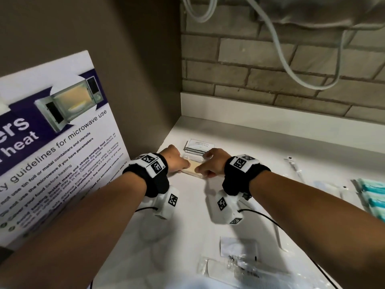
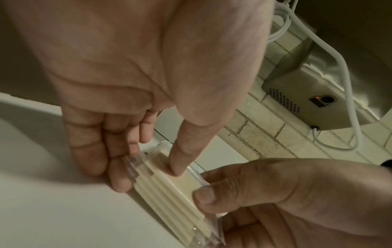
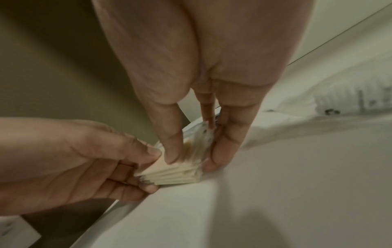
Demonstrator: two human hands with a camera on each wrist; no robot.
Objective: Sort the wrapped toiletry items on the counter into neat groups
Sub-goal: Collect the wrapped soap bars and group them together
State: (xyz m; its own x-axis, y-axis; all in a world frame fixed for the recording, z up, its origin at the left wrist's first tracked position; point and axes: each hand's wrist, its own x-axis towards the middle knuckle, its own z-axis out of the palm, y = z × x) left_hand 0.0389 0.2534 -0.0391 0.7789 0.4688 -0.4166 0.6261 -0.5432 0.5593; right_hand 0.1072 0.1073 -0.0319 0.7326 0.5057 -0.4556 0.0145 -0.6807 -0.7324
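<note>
Stack: a small pile of thin cream slabs (image 1: 192, 168) in clear crinkly wrappers, edges fanned like cards, lying flat on the counter near the back left corner.
Left hand: the left hand (image 1: 174, 158) grips the stack's left end, thumb flat on the top slab, fingers (image 2: 118, 176) curled against the side, tips on the counter.
Right hand: the right hand (image 1: 210, 161) pinches the right end, thumb on the top face, fingers curled down the far edge.
Counter: smooth matte white counter (image 1: 187, 222) with a low white upstand at the back.
Sachets: a squared pile of flat silvery sachets (image 1: 199, 147) with a printed white label, just behind the stack and touching or nearly touching it; I cannot tell which.
Other packets: clear film packets (image 1: 239, 265) near the front edge, one holding a pale comb; long thin wrapped items (image 1: 295, 168) to the right; teal-and-white packets (image 1: 373, 197) at the far right.
Poster: a glossy microwave-guidelines poster (image 1: 56, 142) on the brown side wall.
Wall: rough grey brick (image 1: 270, 69) at the back, with a brushed-metal box (image 2: 314, 94) mounted on it and white cables (image 1: 291, 59) looping down.
</note>
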